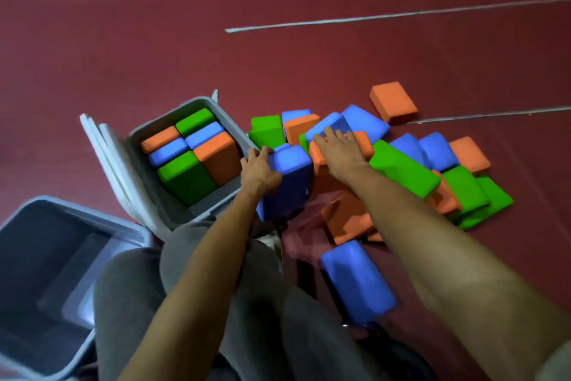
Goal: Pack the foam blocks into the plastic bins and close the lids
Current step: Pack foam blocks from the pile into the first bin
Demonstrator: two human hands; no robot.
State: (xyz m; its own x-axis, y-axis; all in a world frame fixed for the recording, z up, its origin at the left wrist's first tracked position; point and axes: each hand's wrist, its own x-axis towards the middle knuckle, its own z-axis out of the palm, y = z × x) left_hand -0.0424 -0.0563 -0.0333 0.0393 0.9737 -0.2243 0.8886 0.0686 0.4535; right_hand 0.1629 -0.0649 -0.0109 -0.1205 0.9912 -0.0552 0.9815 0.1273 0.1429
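Note:
My left hand (259, 171) grips the left side of a blue foam block (289, 183) standing on end beside the grey plastic bin (213, 204). That bin holds several orange, blue and green blocks packed upright, and its lid flaps (102, 146) hang open on the left. My right hand (340, 149) lies flat on an orange block (361, 146) in the pile of blocks (411, 170) on the floor, fingers stretched over its far edge. A second grey bin (18, 220) stands at the lower left with no blocks in it.
Loose blocks lie spread to the right across the dark red floor: one orange block (393, 101) apart at the back and a blue one (358, 282) near my legs. My knees in grey trousers (185, 303) sit between the bins. White lines (370, 17) cross the floor.

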